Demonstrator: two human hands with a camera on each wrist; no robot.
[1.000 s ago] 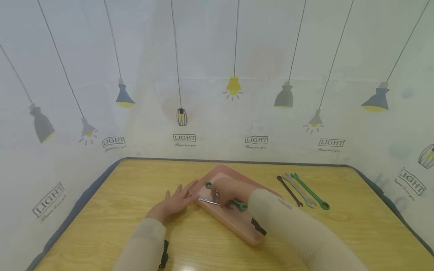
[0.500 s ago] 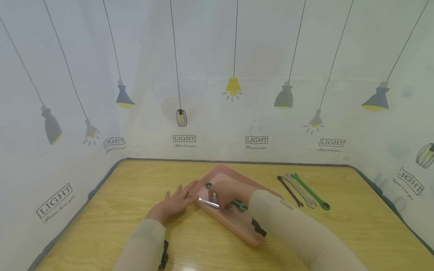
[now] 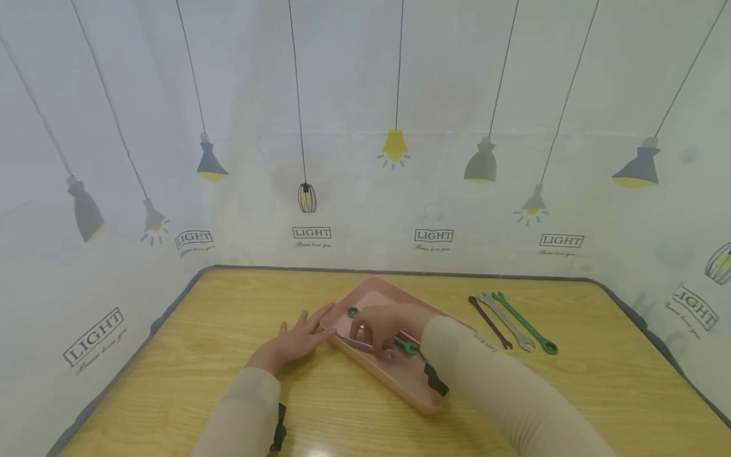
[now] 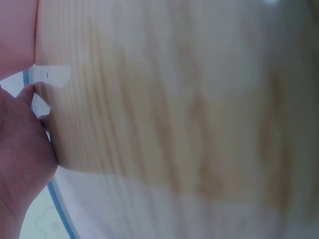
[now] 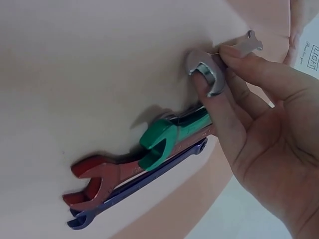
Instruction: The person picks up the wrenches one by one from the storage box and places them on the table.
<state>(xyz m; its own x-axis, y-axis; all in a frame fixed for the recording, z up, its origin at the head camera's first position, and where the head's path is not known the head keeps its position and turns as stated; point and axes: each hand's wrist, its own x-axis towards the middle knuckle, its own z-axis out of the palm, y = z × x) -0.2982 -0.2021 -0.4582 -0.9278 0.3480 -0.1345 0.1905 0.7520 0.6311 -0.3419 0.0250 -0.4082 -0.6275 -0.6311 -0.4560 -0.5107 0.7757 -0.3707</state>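
My right hand (image 3: 377,324) is over the pink tray (image 3: 408,377), pinching a silver wrench (image 5: 207,72) between thumb and fingers near the tray's left side. One fingertip sits in the wrench's open end; the palm side hides part of its shaft. Below the hand in the right wrist view, a green wrench (image 5: 162,142), a red wrench (image 5: 99,181) and a blue wrench (image 5: 149,177) lie close together in the tray. My left hand (image 3: 297,339) rests on the table with fingers spread, its fingertips at the tray's left corner.
Right of the tray, a dark wrench (image 3: 491,324), a silver wrench (image 3: 507,322) and a green wrench (image 3: 525,324) lie side by side on the wooden table (image 3: 320,406). A printed lamp-pattern curtain (image 3: 365,203) encloses the table's back and sides.
The silver wrench has tilted a little in my right hand, and its bright glare from half a second ago has faded. My right fingers have shifted slightly. The left hand stays in place.
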